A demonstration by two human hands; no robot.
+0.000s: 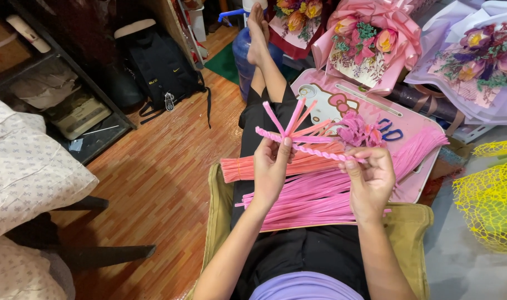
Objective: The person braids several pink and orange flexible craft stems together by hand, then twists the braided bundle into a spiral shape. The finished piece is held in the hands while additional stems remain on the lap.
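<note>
My left hand (271, 169) pinches a bunch of pink pipe cleaners (296, 129) where they fan out upward. My right hand (370, 176) grips the twisted pink strand (314, 151) that runs from that bunch to the right. Both hands are held above my lap. Under them lies a thick pile of long pink pipe cleaners (320, 191), with a salmon-coloured bundle (248, 165) at its left. Finished pink pipe-cleaner flowers (356, 130) lie just beyond my right hand.
A pink cat-shaped lap tray (414, 186) carries blue scissors (388, 130). Wrapped bouquets (370, 41) stand at the far right. My legs stretch toward a blue water jug (243, 53). A black backpack (159, 66), a shelf and wooden floor (159, 183) lie left; yellow netting (490, 197) right.
</note>
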